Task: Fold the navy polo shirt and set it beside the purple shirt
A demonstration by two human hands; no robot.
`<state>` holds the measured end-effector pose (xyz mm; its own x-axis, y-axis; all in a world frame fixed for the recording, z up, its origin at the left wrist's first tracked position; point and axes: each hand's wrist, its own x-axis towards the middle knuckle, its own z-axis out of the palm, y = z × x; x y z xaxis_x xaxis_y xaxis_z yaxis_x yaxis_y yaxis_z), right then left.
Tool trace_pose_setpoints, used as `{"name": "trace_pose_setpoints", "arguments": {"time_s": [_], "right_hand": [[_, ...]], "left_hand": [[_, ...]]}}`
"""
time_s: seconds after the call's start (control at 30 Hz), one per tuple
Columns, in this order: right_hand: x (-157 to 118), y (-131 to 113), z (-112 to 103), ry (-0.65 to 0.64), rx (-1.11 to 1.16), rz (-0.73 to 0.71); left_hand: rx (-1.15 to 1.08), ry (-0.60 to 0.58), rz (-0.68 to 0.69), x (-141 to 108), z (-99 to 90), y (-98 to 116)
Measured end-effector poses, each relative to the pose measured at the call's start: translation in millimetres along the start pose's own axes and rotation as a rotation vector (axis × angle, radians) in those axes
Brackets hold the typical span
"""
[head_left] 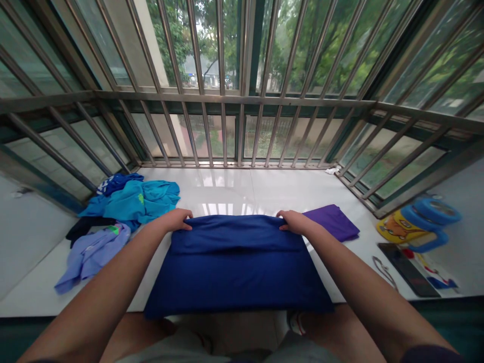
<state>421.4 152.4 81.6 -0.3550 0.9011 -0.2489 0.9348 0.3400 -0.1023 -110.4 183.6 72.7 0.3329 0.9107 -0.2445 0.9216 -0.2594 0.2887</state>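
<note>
A dark blue garment point(238, 277) lies spread over the white sill, its near edge reaching past the sill's front. Its far part is folded over in a band toward me. My left hand point(179, 220) pinches the far left corner between thumb and fingers. At the far right corner, my right hand point(291, 222) grips the cloth the same way. Just beyond the right wrist sits a folded purple garment point(335, 223), flat on the sill. What kind of garment the blue cloth is, I cannot tell.
Crumpled clothes lie at left: a turquoise shirt point(151, 199) and a lavender garment point(96, 252). On the right stand a yellow and blue jug point(412, 222), a black phone point(406, 269) and a thin cord point(384, 272). Metal window bars point(242, 101) rise behind the white sill point(227, 186).
</note>
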Motion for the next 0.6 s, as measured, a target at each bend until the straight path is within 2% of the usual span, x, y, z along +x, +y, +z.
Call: {"name": "trace_pose_setpoints", "arguments": {"time_s": [0.1,0.2,0.3,0.37,0.47,0.6], "right_hand": [[-4.0,-2.6,-6.4,0.023,-0.006,-0.013],[-18.1,-7.9,-21.4,0.115,-0.016,-0.013],[-44.1,-14.1,-34.1,0.238,-0.033,-0.006],[-68.9,-17.9,-31.5,0.346,-0.067,-0.029],[-115.4,-22.9,-0.3,0.454,-0.127,-0.088],[-179.0,-27.9,78.4,0.401,-0.118,-0.111]], "left_hand": [[0.021,0.009,0.032,-2.6,-8.7,2.8],[0.038,0.106,0.052,-16.1,-18.8,8.4],[0.061,0.28,0.132,-46.5,-22.8,14.0],[0.073,0.385,0.198,-77.0,-14.4,15.1],[0.06,0.461,0.218,-132.4,23.7,11.0],[-0.037,0.428,0.173,-205.8,105.9,5.9]]}}
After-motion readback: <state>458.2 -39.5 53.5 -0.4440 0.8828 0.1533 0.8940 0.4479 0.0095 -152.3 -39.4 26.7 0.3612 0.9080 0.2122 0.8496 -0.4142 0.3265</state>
